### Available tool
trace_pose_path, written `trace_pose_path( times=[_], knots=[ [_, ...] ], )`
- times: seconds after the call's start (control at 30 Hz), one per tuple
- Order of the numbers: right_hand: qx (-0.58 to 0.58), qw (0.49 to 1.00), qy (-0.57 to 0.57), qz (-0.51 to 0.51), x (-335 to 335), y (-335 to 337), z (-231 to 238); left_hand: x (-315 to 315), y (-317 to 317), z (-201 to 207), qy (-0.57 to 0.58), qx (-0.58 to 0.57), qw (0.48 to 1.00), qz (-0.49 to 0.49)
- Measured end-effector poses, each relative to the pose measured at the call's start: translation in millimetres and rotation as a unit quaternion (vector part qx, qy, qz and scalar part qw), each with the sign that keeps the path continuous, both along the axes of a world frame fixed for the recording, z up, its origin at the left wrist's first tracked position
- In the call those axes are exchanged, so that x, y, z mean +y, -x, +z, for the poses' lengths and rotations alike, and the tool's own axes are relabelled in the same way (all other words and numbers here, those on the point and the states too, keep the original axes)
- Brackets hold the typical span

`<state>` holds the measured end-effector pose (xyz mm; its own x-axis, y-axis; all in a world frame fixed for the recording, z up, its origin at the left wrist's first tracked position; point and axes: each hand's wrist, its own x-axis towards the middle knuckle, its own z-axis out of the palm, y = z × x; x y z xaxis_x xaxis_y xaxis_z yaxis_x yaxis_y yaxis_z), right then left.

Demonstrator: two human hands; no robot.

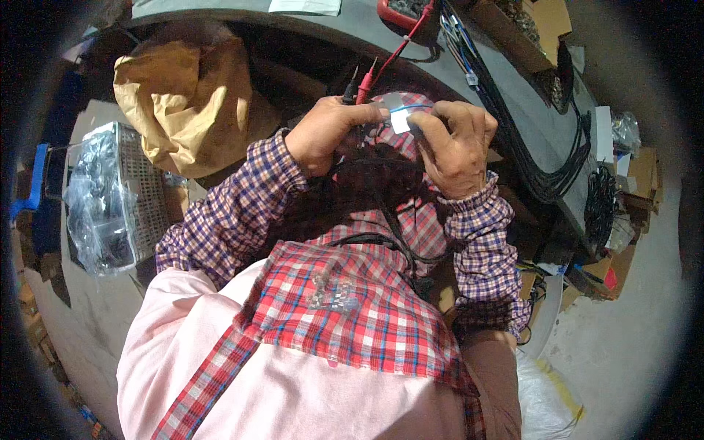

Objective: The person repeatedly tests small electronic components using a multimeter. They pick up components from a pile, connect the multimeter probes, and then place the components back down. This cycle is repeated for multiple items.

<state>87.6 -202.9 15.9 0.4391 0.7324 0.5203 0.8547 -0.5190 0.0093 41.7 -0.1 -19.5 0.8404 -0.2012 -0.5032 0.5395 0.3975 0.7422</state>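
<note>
**Q:** Head view: what does each hand hold?

**A:** The left hand (323, 132) is closed around two probe handles, one red probe (364, 84) and one black probe (350, 89), with both tips pointing up and away from the body. Holding both in one fist leaves the other hand free. The right hand (456, 147) is pinched shut on a thin blue wire (411, 108) carrying a small white tag (400, 122). The hands are just beside each other, raised above the lap, so that the wire end lies near the probe shafts.

**Q:** Where do the leads run?

**A:** The red lead (402, 45) rises to a red meter (400, 13) on the grey bench (506, 110), placed within cable reach.

**Q:** What surrounds the work?

**A:** A bundle of black cables (546, 176) drapes over the bench edge to the right. A crumpled brown paper bag (183, 103) and a plastic-wrapped mesh basket (117, 198) sit to the left. Whether the probes touch the wire cannot be determined.
</note>
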Motion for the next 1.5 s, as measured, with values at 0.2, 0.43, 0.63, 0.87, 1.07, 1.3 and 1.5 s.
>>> trace_pose_path(
  times=[0.2, 0.43, 0.63, 0.87, 1.07, 1.3, 1.5],
  knots=[
    [0.040, 0.999, -0.015, 0.012, 13.2, -3.6, 7.7, -6.1, 1.1, -1.8, -0.011, -0.027, 0.999, 0.040],
    [0.037, 0.999, -0.038, -0.007, 27.6, -8.1, 12.3, -2.4, 2.0, -4.1, 0.000, -0.023, 0.999, 0.031],
    [0.042, 0.999, -0.011, -0.019, 29.5, -9.1, 14.8, -3.0, 2.8, -7.4, 0.014, -0.027, 0.999, 0.032],
    [0.029, 0.999, -0.017, -0.026, 32.0, -11.6, 9.2, 1.0, 3.5, -6.0, 0.017, -0.015, 0.999, 0.030],
    [0.035, 0.998, -0.028, -0.035, 34.1, -8.3, 10.6, -2.5, 2.8, -4.1, 0.008, -0.042, 0.998, 0.042],
    [0.043, 0.995, -0.077, -0.055, 35.3, -9.5, 8.9, -2.9, -1.2, -6.6, -0.062, -0.067, 0.996, 0.013],
    [0.129, 0.967, -0.185, -0.117, 15.9, -6.5, 9.4, -11.7, -1.4, 6.1, -0.070, -0.060, 0.984, 0.150]
  ],
)
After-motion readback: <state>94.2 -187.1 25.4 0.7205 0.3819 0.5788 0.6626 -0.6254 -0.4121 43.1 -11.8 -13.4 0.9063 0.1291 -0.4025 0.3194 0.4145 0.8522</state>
